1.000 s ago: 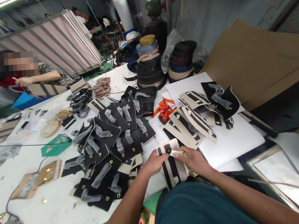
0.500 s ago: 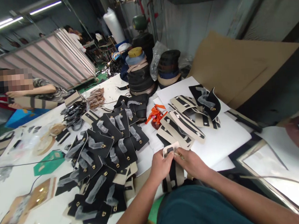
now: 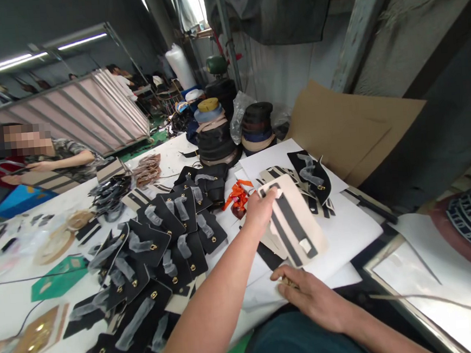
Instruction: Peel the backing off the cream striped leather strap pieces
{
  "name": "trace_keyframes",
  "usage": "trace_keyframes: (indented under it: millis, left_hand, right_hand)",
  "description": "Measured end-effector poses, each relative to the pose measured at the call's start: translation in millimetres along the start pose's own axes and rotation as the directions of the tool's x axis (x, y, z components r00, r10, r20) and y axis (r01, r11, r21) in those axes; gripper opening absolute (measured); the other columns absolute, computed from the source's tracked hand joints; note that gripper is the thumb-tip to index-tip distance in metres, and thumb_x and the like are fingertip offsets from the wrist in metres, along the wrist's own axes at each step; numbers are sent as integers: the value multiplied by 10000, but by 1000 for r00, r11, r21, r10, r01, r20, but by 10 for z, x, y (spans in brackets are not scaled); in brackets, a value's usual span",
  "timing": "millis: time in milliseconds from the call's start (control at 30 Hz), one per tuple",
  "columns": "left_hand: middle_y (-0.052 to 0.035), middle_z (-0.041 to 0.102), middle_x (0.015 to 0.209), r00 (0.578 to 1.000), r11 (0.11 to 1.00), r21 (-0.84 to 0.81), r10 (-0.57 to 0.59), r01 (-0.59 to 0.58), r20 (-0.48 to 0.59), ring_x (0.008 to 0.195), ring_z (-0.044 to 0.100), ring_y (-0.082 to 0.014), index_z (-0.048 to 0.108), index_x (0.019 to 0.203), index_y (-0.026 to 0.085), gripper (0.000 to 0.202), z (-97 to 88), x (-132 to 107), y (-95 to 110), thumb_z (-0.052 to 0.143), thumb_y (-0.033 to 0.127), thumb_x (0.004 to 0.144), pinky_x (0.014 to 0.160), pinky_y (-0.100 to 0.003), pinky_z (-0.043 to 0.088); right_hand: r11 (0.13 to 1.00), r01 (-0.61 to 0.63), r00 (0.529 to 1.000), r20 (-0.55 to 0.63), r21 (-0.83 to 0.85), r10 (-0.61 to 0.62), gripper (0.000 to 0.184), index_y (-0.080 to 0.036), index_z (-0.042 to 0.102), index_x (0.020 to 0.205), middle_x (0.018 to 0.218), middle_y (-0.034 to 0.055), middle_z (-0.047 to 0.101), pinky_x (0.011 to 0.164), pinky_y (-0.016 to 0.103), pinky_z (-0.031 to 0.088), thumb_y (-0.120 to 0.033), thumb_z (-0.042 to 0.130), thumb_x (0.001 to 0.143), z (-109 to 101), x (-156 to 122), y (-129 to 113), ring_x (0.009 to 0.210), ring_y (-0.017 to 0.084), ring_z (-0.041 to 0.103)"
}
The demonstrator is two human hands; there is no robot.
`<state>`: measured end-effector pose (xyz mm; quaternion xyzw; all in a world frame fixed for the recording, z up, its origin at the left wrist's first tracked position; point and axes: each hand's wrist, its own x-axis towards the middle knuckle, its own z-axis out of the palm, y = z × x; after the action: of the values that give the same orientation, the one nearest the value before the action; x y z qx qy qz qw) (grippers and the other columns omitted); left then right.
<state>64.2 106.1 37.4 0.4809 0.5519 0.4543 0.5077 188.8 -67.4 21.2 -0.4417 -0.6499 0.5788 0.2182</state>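
Note:
Held over the right part of the table is a beige bag panel [image 3: 292, 227] with two black strips and small white patches. My left hand [image 3: 260, 211] pinches its upper left edge, thumb on top. Lower down, by the table's front edge, my right hand [image 3: 315, 299] is closed with curled fingers around small gold metal pieces [image 3: 289, 283], partly hidden. Beneath and behind the held panel lie more beige and black panels [image 3: 270, 243] on white sheets [image 3: 346, 238]. A black flap [image 3: 312, 173] with a clear wrap and a gold clasp lies beyond them.
Many black flaps [image 3: 148, 239] with gold clasps cover the middle of the table. Orange ribbon [image 3: 239, 195] lies beside them. Strap rolls [image 3: 215, 140] stand at the back, with brown cardboard [image 3: 350, 129] to the right. Another person [image 3: 68, 154] handles a panel across the table.
My hands were together over a piece near the table edge. They are now apart: the left has moved forward with the beige bag panel, while the right remains low. The view has shifted slightly.

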Motion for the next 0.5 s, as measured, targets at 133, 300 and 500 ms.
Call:
trace_keyframes:
  millis: [133,300,500]
  left_hand:
    - [-177,663,1308,985,995,-35,88,-94,-150,989,689,-226,566,1387,156,595,63,166,-59,745,368,861,842,-321,539]
    - [-85,710,1090,943,952,267,216,-147,-252,852,659,-172,711,1094,192,235,-648,-276,-818,684,258,870,822,-292,525]
    - [-78,681,1099,905,804,585,167,105,-392,870,650,-184,685,1146,192,300,-1787,-793,-1552,672,202,847,849,-315,513]
  right_hand:
    - [997,-47,998,35,59,45,276,-233,624,932,772,-10,558,682,277,418,-461,497,1023,100,-38,115,739,181,534]
    - [997,-62,998,7,35,61,341,-227,602,878,834,21,622,723,300,444,-538,521,994,179,53,311,786,208,588]
    - [981,-191,981,27,43,190,378,-212,639,917,664,-12,640,687,280,437,-573,540,973,343,236,142,673,184,594]
